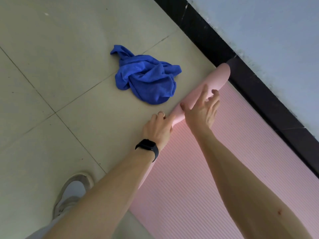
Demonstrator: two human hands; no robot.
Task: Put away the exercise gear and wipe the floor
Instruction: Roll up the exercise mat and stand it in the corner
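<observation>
A pink ribbed yoga mat (186, 173) lies on the tiled floor along the wall. Its far end is rolled into a tube (218, 75). My left hand (158, 126), with a ring and a black watch on the wrist, grips the tube's left end with its fingers curled against it. My right hand (201, 110) lies over the middle of the tube, thumb on the near side and fingers spread and bent over the top. A crumpled blue cloth (148, 80) sits on the floor just left of the tube, apart from both hands.
A black skirting board (259, 95) runs diagonally along the mat's right edge, below a pale blue wall (276, 31). My white shoe (72, 190) stands on the beige tiles (51, 66) at the lower left.
</observation>
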